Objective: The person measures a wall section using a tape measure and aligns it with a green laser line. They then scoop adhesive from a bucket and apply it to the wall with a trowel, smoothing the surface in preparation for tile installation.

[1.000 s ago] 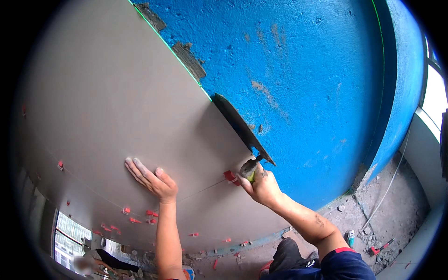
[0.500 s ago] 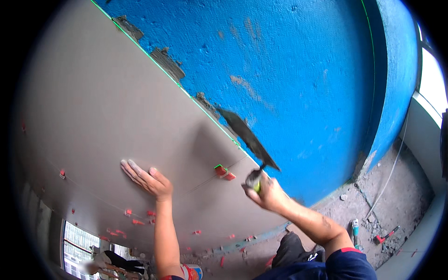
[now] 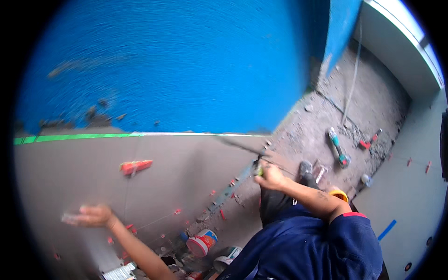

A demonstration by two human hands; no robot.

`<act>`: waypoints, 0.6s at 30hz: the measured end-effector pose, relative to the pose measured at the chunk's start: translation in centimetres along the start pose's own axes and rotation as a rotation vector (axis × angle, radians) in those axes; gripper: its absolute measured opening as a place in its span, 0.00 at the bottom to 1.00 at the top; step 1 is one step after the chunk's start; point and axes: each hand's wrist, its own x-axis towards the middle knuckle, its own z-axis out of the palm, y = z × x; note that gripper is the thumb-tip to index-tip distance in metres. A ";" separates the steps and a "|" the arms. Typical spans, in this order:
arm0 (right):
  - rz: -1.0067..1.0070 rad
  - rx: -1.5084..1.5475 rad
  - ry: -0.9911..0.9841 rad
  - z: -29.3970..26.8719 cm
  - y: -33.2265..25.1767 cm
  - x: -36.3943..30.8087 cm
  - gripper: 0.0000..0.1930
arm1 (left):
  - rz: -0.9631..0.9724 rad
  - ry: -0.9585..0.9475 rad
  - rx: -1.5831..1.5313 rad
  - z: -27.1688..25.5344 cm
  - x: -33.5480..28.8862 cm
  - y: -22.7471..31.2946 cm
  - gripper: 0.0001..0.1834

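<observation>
My right hand [image 3: 271,178] is closed round the handle of a trowel. Its thin dark blade [image 3: 239,144], seen nearly edge-on, points left, just below the top edge of the large grey-brown tiles [image 3: 182,161]. My left hand [image 3: 95,216] is smeared by motion but has its fingers stretched out, at the tile face on the left; whether it touches is unclear. A red tile-levelling wedge [image 3: 136,167] sits across the joint between two tiles. Above the tiles, the blue-coated wall [image 3: 186,70] carries grey mortar smears [image 3: 95,120] low on the left.
A green laser line [image 3: 74,137] runs along the tiles' top edge. Rubble, a green-and-black power tool [image 3: 338,148] and a red-handled tool [image 3: 370,139] lie on the right-hand floor [image 3: 322,112]. Buckets [image 3: 202,243] stand below, and a yellow-rimmed container [image 3: 339,193] is by my right arm.
The view has swung right and down, showing more floor. My trowel blade has turned from broadside to nearly edge-on. My left hand appears lower and further left in the picture.
</observation>
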 end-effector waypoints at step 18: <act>1.052 0.861 -0.315 0.6 32.1 18.9 0.12 | 0.427 -0.099 0.308 0.1 -2.8 -6.1 0.22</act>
